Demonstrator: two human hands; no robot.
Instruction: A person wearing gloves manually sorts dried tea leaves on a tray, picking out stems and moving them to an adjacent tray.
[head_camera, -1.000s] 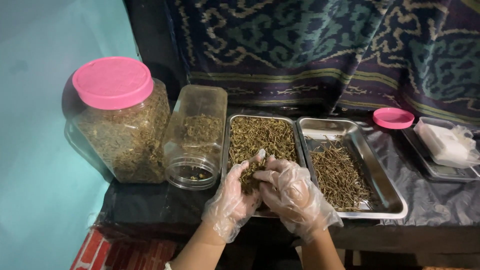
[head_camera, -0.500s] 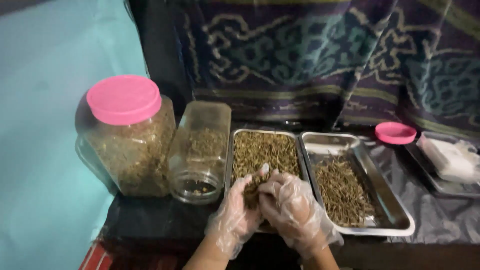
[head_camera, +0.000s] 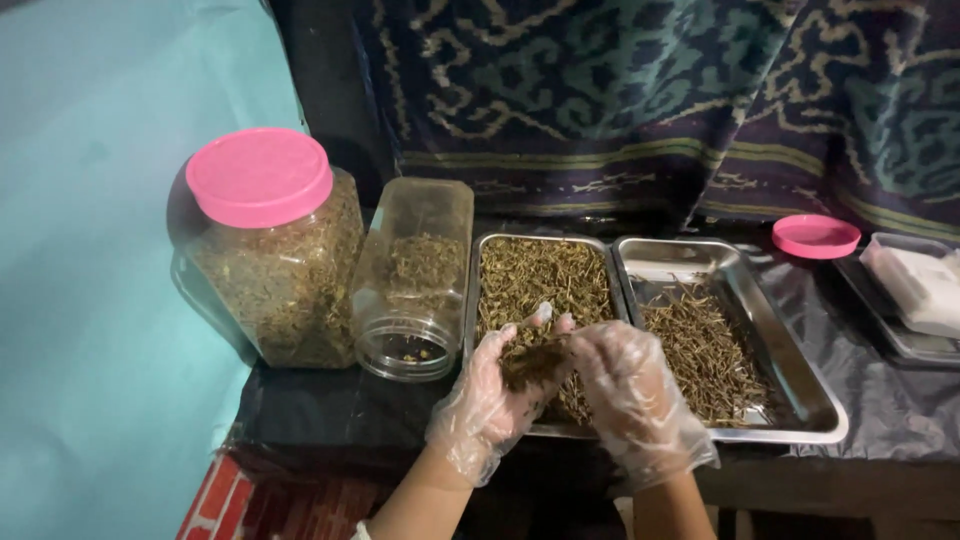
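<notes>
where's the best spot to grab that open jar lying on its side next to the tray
The open jar lies on its side, mouth toward the person, lid off. Probably best gripped around its mid-body from above, fingers across the flat side walls. The closed jar crowds its left and the tray its right, so side approaches look tight.

Brown dried herbs (head_camera: 533, 362) — cupped, loose

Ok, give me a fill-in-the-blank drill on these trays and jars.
1. The upright jar has a ___ lid.
2. The jar lying on its side has ___ lid on.
3. The left hand cups dried ___ over the left tray.
4. Both hands wear clear plastic ___.

Missing: pink; no; herbs; gloves
</notes>
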